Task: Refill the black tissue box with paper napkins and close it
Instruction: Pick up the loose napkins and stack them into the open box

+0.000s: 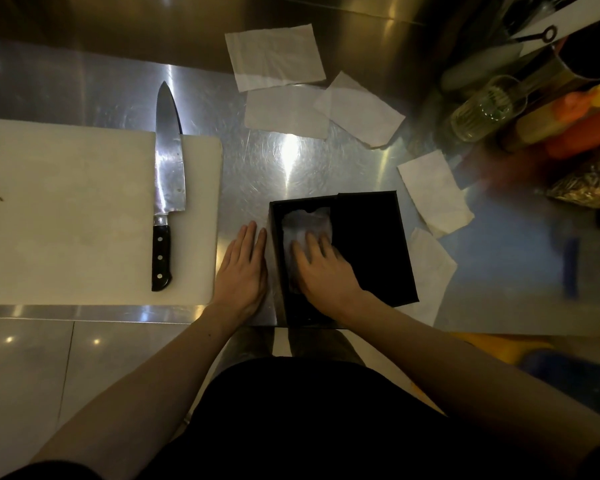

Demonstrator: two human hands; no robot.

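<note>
Steel counter (278, 161) fills the upper and middle frame. White cutting board (66, 216) at left, chef's knife (165, 188) lying on it, blade toward the top, black handle toward the bottom. Black tissue box (371, 244) at lower center near the counter's front edge, open, lid half over its right side. Loose paper napkins (274, 57) scattered at top center and down the box's right side. Bottles (485, 109) blurred at upper right. Left hand (241, 271) flat on the counter, fingers spread, gripping nothing, touching the box's left wall. Right hand (323, 268) inside the box, palm down, pressing a napkin (303, 223); not clenched.
</note>
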